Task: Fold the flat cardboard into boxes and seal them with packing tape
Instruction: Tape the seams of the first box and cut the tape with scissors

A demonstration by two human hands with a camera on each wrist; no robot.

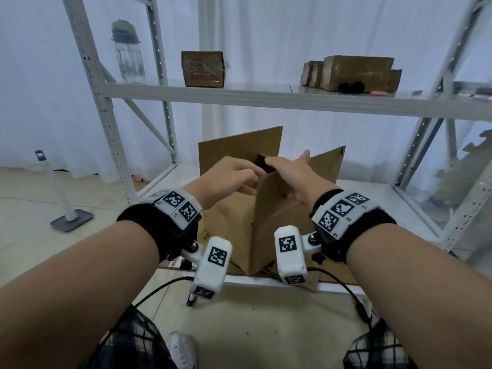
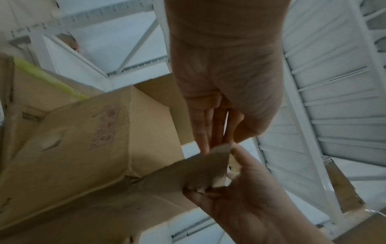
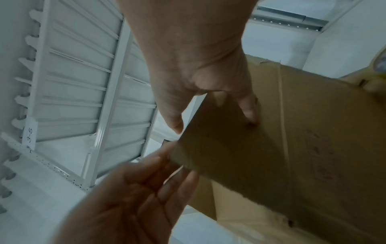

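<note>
A brown cardboard box (image 1: 234, 230) stands on the low shelf of a white rack, its top flaps up. The near flap (image 1: 271, 206) rises between my hands. My left hand (image 1: 253, 179) pinches that flap's corner (image 2: 219, 156) between thumb and fingers (image 2: 204, 132). My right hand (image 1: 287, 161) holds the same flap at its top edge, thumb on one face and fingers (image 3: 248, 113) laid on the other. In the right wrist view the left hand (image 3: 135, 198) reaches the flap (image 3: 229, 156) from below. No tape roll is plainly visible.
Two rear flaps (image 1: 239, 147) stand tall behind my hands. Flat cardboard (image 1: 338, 272) lies under the box. The upper shelf (image 1: 266, 98) carries a small box (image 1: 203, 68), stacked boxes (image 1: 356, 73) and a bottle (image 1: 127, 49). A stand (image 1: 72, 219) sits on the floor to the left.
</note>
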